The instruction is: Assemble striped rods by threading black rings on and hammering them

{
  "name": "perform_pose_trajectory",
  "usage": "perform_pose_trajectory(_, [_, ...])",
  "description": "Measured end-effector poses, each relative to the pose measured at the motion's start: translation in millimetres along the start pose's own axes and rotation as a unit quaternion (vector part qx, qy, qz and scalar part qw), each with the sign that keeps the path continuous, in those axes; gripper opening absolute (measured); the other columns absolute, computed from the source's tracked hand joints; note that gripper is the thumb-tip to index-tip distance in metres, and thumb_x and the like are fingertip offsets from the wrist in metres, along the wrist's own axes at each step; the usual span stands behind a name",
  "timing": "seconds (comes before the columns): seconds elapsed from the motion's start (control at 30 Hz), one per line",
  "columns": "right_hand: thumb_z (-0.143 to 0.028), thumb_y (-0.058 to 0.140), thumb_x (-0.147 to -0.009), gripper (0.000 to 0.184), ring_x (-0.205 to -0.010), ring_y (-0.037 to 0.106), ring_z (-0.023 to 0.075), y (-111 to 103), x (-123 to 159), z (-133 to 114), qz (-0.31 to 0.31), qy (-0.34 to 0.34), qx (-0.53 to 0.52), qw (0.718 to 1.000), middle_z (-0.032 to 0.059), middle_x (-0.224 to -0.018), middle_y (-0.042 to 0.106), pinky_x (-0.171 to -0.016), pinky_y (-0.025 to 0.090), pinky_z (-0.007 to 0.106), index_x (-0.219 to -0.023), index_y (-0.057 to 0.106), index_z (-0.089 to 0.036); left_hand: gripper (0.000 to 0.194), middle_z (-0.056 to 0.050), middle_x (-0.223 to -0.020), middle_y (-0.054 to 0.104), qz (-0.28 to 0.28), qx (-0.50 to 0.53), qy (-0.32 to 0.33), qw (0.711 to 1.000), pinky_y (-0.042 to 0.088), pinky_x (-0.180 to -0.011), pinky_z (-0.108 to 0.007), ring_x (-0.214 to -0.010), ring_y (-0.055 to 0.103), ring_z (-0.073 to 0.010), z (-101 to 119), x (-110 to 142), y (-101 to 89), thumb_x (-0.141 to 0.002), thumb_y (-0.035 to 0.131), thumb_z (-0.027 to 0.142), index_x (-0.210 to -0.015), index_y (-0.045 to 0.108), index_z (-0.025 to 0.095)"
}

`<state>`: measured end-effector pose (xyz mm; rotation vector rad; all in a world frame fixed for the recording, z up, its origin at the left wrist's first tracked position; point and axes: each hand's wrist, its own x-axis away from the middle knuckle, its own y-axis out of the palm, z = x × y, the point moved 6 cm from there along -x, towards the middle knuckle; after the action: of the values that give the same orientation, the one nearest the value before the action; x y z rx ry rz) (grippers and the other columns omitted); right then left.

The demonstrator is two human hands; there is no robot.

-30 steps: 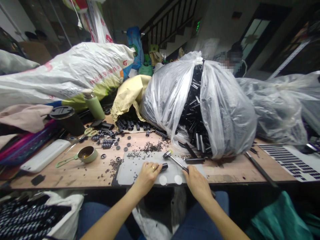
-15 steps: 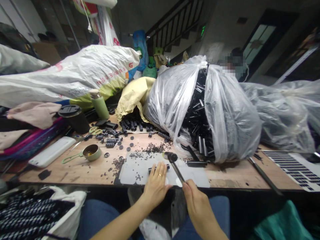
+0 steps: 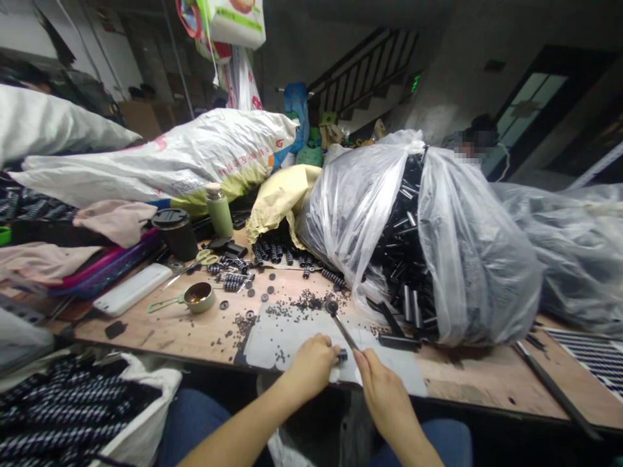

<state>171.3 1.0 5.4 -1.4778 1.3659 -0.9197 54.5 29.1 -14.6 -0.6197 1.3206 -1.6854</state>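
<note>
My left hand (image 3: 311, 366) grips a short black tube (image 3: 342, 355) at the near edge of a white mat (image 3: 292, 334) on the wooden table (image 3: 185, 331). A small hammer (image 3: 341, 324) is held in my right hand (image 3: 382, 383) by its thin handle. Its head is raised above the mat, just past the tube. Small black bits lie scattered on the mat and table. Another black tube (image 3: 399, 341) lies to the right of the mat.
A big clear bag of black tubes (image 3: 438, 246) fills the table's right half, with more bags behind. At left are a measuring cup (image 3: 199, 298), scissors (image 3: 202, 259), a green bottle (image 3: 219, 211), a black cup (image 3: 175, 230) and a white sack (image 3: 160, 159). A person sits behind the bags.
The view has tilted and shifted left. My left hand pulled the tube toward the near edge of the mat. The hammer head stays raised above it.
</note>
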Motion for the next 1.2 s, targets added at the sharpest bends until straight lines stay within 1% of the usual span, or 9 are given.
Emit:
perform_pose_trajectory(0.07, [-0.043, 0.018, -0.091, 0.036, -0.059, 0.063, 0.0207, 2, -8, 17, 0.0, 0.017, 0.033, 0.999, 0.0017, -0.062, 0.063, -0.049, 0.032, 0.026, -0.074, 0.044, -0.023, 0.021, -0.006, -0.084, 0.06, 0.005, -0.012, -0.028, 1.0, 0.045, -0.07, -0.027, -0.081, 0.056, -0.0178, -16, -2, -21.2, -0.084, 0.042, 0.02, -0.095, 0.059, 0.02])
perform_pose_trajectory(0.13, [-0.043, 0.021, -0.091, 0.035, -0.061, 0.062, 0.021, 7, -13, 33, 0.0, 0.031, 0.063, 0.998, 0.0017, -0.065, 0.063, -0.05, 0.033, 0.027, -0.073, 0.043, -0.024, 0.026, -0.007, -0.088, 0.06, 0.042, -0.063, -0.165, 0.983, 0.044, -0.073, -0.026, -0.082, 0.056, -0.0164, -60, -4, -49.0, -0.084, 0.038, 0.014, -0.1, 0.058, 0.018])
perform_pose_trajectory(0.2, [-0.044, 0.023, -0.09, 0.034, -0.064, 0.062, 0.0209, 12, -15, 45, 0.013, 0.037, 0.085, 0.996, 0.002, -0.068, 0.062, -0.051, 0.035, 0.027, -0.072, 0.043, -0.024, 0.028, -0.013, -0.1, 0.057, 0.09, -0.128, -0.323, 0.933, 0.043, -0.077, -0.029, -0.093, 0.053, -0.0209, -115, -1, -78.9, -0.084, 0.036, 0.012, -0.105, 0.054, 0.011])
perform_pose_trajectory(0.3, [-0.044, 0.024, -0.09, 0.034, -0.072, 0.06, 0.0212, 19, -15, 54, 0.056, 0.016, 0.107, 0.993, 0.0038, -0.072, 0.06, -0.058, 0.038, 0.029, -0.071, 0.044, -0.023, 0.029, -0.023, -0.102, 0.053, 0.103, -0.161, -0.424, 0.885, 0.043, -0.076, -0.037, -0.098, 0.051, -0.0294, -181, -2, -105.0, -0.085, 0.034, 0.013, -0.103, 0.052, 0.0])
perform_pose_trajectory(0.53, [-0.043, 0.028, -0.089, 0.032, -0.075, 0.053, 0.0216, 27, -21, 55, 0.1, -0.03, 0.093, 0.99, 0.0064, -0.075, 0.054, -0.067, 0.041, 0.033, -0.078, 0.047, -0.02, 0.031, -0.008, -0.11, 0.053, 0.018, -0.172, -0.464, 0.869, 0.047, -0.077, -0.039, -0.092, 0.055, -0.0176, -240, -5, -101.4, -0.084, 0.05, 0.03, -0.111, 0.049, 0.014])
perform_pose_trajectory(0.8, [-0.035, 0.043, -0.084, 0.026, -0.09, 0.049, 0.0263, -14, -59, 81, 0.194, 0.033, 0.077, 0.977, 0.0136, -0.094, 0.057, -0.077, 0.04, 0.037, -0.094, 0.053, -0.013, 0.018, -0.013, -0.098, 0.057, 0.002, -0.192, -0.352, 0.916, 0.046, -0.074, -0.035, -0.087, 0.057, -0.0226, -218, -28, -86.5, -0.083, 0.044, 0.012, -0.088, 0.06, 0.007])
perform_pose_trajectory(1.0, [-0.02, 0.044, -0.078, 0.024, -0.086, 0.056, 0.0239, -29, -89, 96, 0.173, 0.058, 0.012, 0.983, 0.0131, -0.091, 0.063, -0.079, 0.041, 0.037, -0.094, 0.06, -0.011, 0.03, -0.02, -0.109, 0.051, 0.103, -0.178, -0.318, 0.926, 0.042, -0.079, -0.041, -0.1, 0.05, -0.0289, -146, -31, -79.8, -0.081, 0.039, 0.009, -0.107, 0.053, 0.007])
perform_pose_trajectory(1.1, [-0.034, 0.044, -0.081, 0.031, -0.078, 0.06, 0.0217, -22, -86, 73, 0.134, 0.046, -0.18, 0.973, 0.0106, -0.085, 0.065, -0.072, 0.046, 0.034, -0.092, 0.061, -0.011, 0.027, -0.012, -0.1, 0.058, 0.174, 0.068, -0.165, 0.968, 0.043, -0.08, -0.033, -0.094, 0.053, -0.0211, -82, -35, -60.2, -0.082, 0.044, 0.024, -0.103, 0.057, 0.012])
perform_pose_trajectory(1.2, [-0.048, 0.047, -0.078, 0.04, -0.074, 0.061, 0.0216, 4, -75, 33, 0.0, 0.026, -0.449, 0.893, 0.0087, -0.078, 0.066, -0.066, 0.049, 0.032, -0.084, 0.062, -0.011, 0.026, -0.005, -0.079, 0.062, 0.092, 0.346, -0.097, 0.929, 0.043, -0.062, -0.024, -0.07, 0.056, -0.0144, -34, -35, -27.1, -0.078, 0.05, 0.035, -0.086, 0.064, 0.014])
